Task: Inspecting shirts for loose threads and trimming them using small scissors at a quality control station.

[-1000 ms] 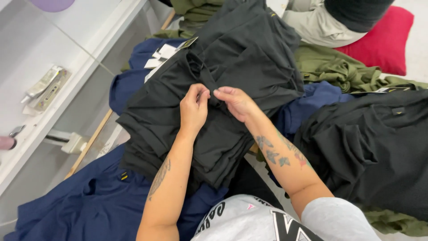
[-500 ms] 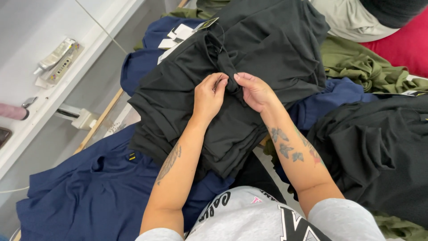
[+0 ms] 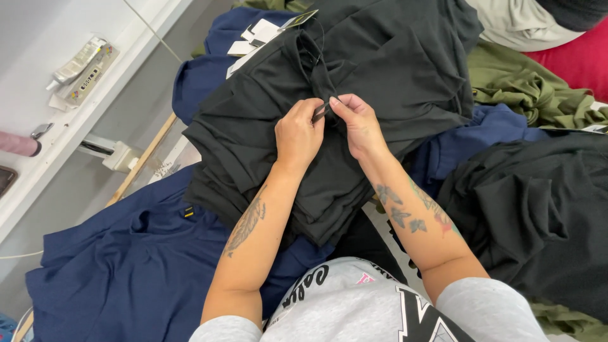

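1. The left hand (image 3: 297, 136) and right hand (image 3: 358, 123) meet over the middle of a black garment (image 3: 386, 69). Their fingertips pinch one small dark item between them, a tag or tie of some kind; what it is cannot be told.
2. Both grips are clenched on that small piece, thumb against forefinger. Such a fine hold suits something thin, not a whole fold of cloth.
3. The black garment lies folded on top of a heap of clothes, so it sits high and close to the person, where both hands reach it easily.
4. Under it spreads a navy garment (image 3: 133, 266), running toward the lower left. More black cloth (image 3: 538, 209) lies at the right, and an olive garment (image 3: 525, 82) at the upper right.
5. White paper tags (image 3: 253, 38) show at the black garment's far edge.
6. A white shelf (image 3: 38, 164) runs along the left. It holds a tube (image 3: 79, 60) and a pink object (image 3: 16, 144), both well apart from the hands.
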